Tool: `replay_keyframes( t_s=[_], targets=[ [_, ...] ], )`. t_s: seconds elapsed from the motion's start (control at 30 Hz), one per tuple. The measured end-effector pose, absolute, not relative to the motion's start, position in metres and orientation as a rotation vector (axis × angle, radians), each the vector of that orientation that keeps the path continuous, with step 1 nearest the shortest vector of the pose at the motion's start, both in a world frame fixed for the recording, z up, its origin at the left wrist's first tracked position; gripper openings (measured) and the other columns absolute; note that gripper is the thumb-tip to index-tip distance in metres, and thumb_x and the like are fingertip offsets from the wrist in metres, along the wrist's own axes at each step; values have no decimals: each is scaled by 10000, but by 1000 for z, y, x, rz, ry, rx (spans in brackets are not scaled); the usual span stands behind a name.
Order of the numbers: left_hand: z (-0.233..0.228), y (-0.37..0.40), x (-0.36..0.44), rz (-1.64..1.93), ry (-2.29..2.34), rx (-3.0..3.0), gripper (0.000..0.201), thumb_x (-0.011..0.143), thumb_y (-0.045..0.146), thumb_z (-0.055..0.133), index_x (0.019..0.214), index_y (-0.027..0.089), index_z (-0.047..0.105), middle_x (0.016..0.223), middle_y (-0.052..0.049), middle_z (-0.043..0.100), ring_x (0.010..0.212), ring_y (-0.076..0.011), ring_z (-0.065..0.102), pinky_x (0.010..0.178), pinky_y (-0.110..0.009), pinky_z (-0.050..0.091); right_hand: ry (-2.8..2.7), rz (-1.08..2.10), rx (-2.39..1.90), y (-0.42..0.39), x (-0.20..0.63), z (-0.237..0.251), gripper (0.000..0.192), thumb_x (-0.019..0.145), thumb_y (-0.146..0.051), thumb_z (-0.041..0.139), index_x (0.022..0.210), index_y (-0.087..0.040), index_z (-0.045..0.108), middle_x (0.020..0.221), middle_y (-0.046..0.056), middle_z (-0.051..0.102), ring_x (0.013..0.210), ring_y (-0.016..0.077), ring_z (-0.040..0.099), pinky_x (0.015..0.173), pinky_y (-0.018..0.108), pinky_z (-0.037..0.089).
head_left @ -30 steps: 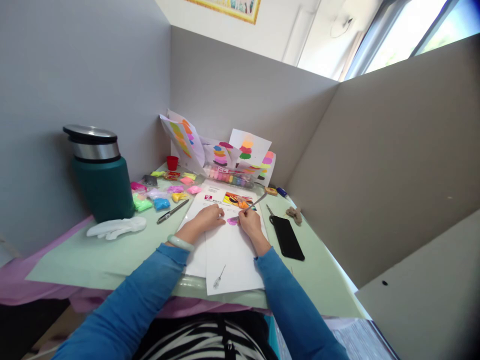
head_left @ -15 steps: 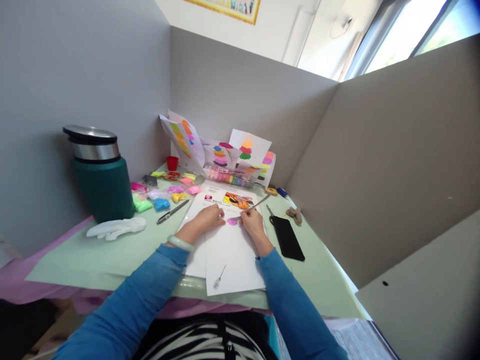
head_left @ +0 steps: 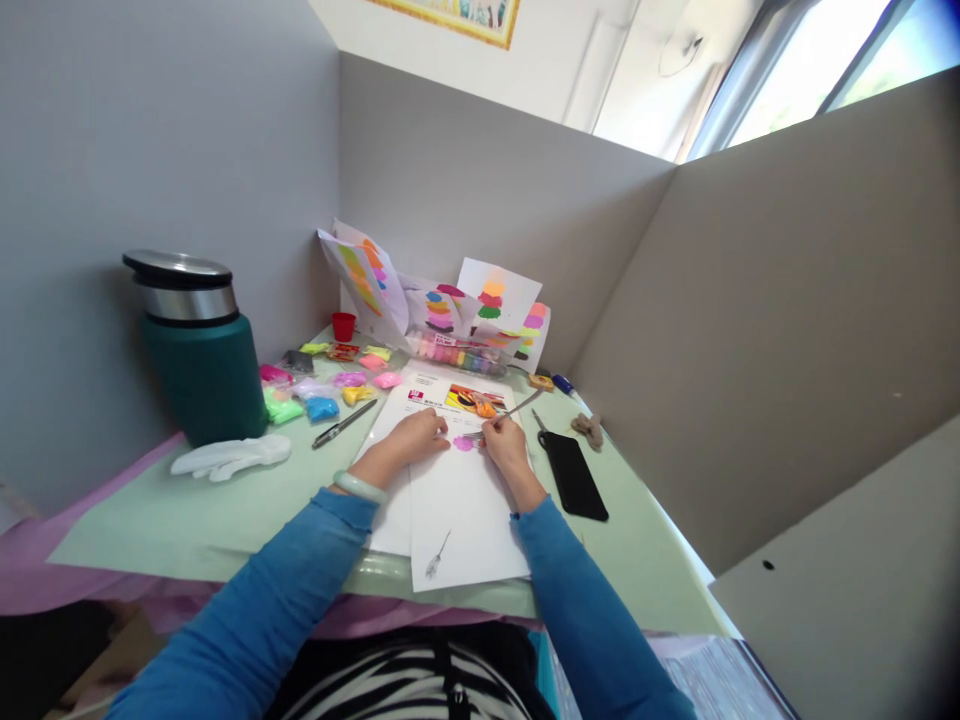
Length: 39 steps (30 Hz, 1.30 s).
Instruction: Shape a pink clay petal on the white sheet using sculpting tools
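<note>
My right hand [head_left: 507, 448] pinches a metal fork [head_left: 528, 401], its handle slanting up to the right. The fork's tines lie at a flat pink-purple patch [head_left: 463, 443], which looks like soft clay, on a white sheet of paper [head_left: 465, 510]. My left hand [head_left: 417, 437] rests on the paper just left of the patch, fingers apart and slightly bent, holding nothing I can see. Near the sheet's bottom edge is a small grey drawing [head_left: 436, 558] like a brush or broom. Beyond my hands, an orange lump [head_left: 484, 408] lies on a printed page [head_left: 427, 382].
Left stand a green flask [head_left: 202, 375], a white glove [head_left: 231, 457], a pen [head_left: 344, 424] and several bags of coloured clay [head_left: 322, 408]. A black phone [head_left: 576, 478] and a brown lump [head_left: 588, 431] lie right. Colour-swatch papers [head_left: 501, 290] lean against the grey partition [head_left: 465, 170].
The fork tines have shifted slightly at the pink patch, leaving more of it showing. Both hands stay in nearly the same place.
</note>
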<state>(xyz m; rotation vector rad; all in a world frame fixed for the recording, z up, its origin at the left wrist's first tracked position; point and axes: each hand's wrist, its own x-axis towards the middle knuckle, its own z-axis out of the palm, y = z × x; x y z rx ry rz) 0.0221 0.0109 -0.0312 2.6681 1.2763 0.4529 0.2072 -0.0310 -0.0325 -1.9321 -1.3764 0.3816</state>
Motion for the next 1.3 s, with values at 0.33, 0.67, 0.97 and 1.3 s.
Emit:
replay_keyframes(
  t_s=[0.33, 0.67, 0.97, 1.3],
  targets=[
    [-32, 12, 22, 451, 1286, 2659, 317, 792, 338, 543, 1029, 180, 682, 1001, -92, 635, 899, -223, 624, 818, -292, 466, -1424, 268, -2025, -35, 207, -31, 259, 859, -267, 446, 920, -153, 670, 736, 58, 703, 757, 173, 633, 658, 233, 394],
    [-31, 12, 22, 440, 1286, 2636, 311, 790, 336, 549, 1024, 180, 681, 1012, -95, 636, 892, -227, 626, 827, -302, 466, -1340, 239, -1982, -37, 215, -34, 258, 844, -260, 456, 948, -149, 665, 750, 61, 701, 757, 174, 635, 649, 220, 404],
    [-32, 12, 22, 470, 1280, 2653, 306, 791, 338, 552, 1019, 182, 684, 986, -89, 636, 896, -224, 625, 821, -296, 469, -1404, 163, -2046, -38, 209, -33, 248, 841, -245, 468, 925, -151, 682, 776, 81, 703, 766, 176, 630, 653, 222, 398],
    [-32, 12, 23, 456, 1292, 2650, 312, 788, 341, 546, 1024, 189, 683, 999, -90, 639, 898, -224, 625, 820, -295, 467, -1397, 228, -1921, -33, 207, -38, 268, 850, -279, 458, 924, -149, 681, 748, 63, 702, 729, 170, 637, 628, 211, 413]
  ],
)
